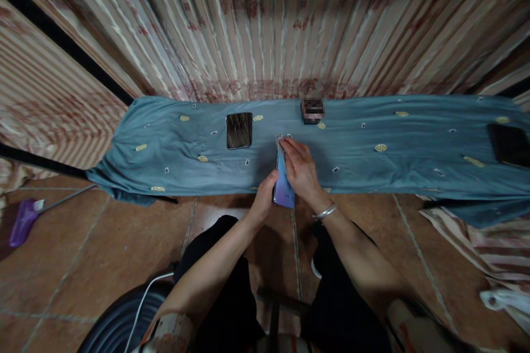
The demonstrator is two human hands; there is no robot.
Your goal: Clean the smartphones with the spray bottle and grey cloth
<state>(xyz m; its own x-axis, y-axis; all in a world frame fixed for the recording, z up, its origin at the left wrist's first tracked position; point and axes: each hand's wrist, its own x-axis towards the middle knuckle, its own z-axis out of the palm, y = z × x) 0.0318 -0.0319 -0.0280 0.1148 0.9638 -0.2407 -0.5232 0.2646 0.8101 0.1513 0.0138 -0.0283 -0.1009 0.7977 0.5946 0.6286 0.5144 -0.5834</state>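
A shiny blue-purple phone (285, 190) is held at a slant above the front edge of the cloth-covered bench, its back facing up. My left hand (264, 194) grips its left side, with the thumb along the edge. At the phone's far end, my right hand (301, 170) presses a small pale grey cloth-like piece (279, 139) against it with fingers together. Most of that piece is hidden under the fingers. Beyond my hands, a dark, streaky-surfaced flat device (239, 130) lies to the left, and a small dark box (312, 110), partly blurred out, stands to the right.
The bench wears a teal patterned cloth (351, 168). A black flat object (509, 144) lies at its right end. Striped curtains (265, 27) hang behind. On the tiled floor are a round black ribbed object (124, 325) with a white cable and a purple-ended stick (25, 222).
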